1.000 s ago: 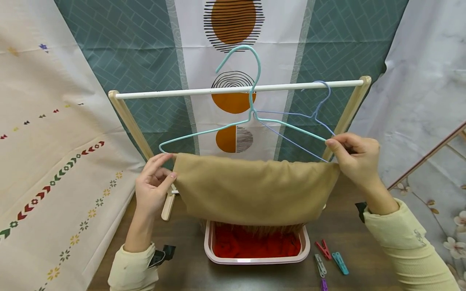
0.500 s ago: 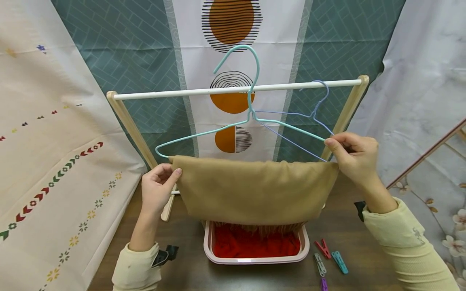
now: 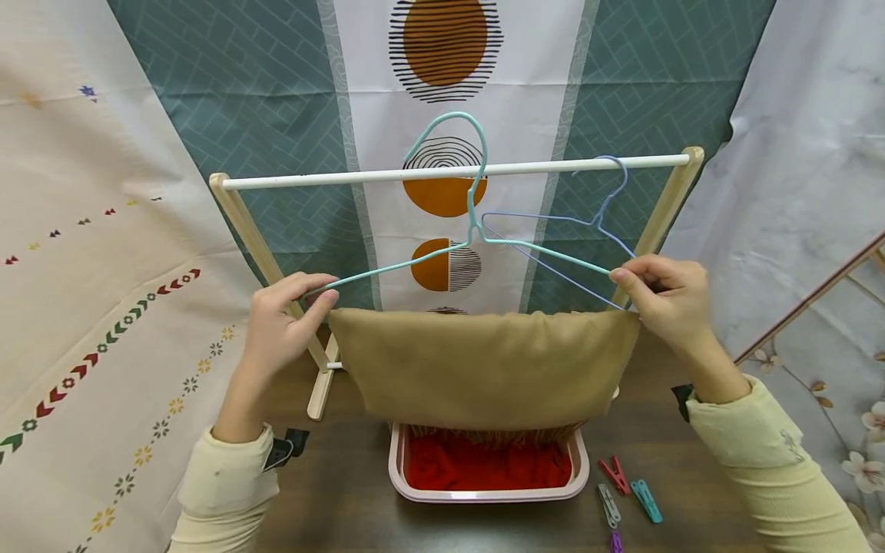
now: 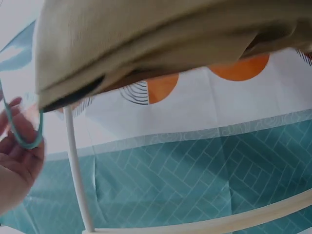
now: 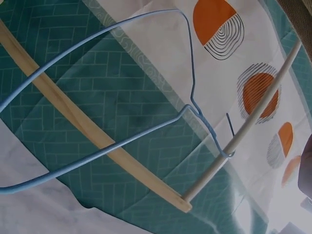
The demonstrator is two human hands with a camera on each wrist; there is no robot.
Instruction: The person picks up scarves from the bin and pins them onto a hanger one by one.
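Note:
A tan fringed scarf (image 3: pixel 484 369) is draped over the lower bar of a mint-green hanger (image 3: pixel 408 265). At the hanger's left end, my left hand (image 3: pixel 283 319) pinches the wire between thumb and fingers, just outside the scarf's edge. My right hand (image 3: pixel 667 296) grips the opposite end, close to the scarf's upper right corner. The left wrist view shows the hanger's rounded end (image 4: pixel 30 142) against the fingers of my left hand (image 4: pixel 17 161), with the scarf (image 4: pixel 146 44) above. Only a sliver of my right hand (image 5: pixel 306 170) appears in the right wrist view.
Behind the scarf, a white rail (image 3: pixel 311 179) on a wooden stand carries a blue hanger (image 3: pixel 604 207). Below sits a pink-white basin (image 3: pixel 484 496) with red cloth (image 3: pixel 484 468). Red (image 3: pixel 614 475), grey (image 3: pixel 608 504) and teal clothespins (image 3: pixel 646 501) lie beside it, near a purple one (image 3: pixel 616 542).
My left hand has left the scarf's left edge and moved up onto the hanger's end. The hanger's hook has come lower, while my right hand keeps its grip, shifting slightly left.

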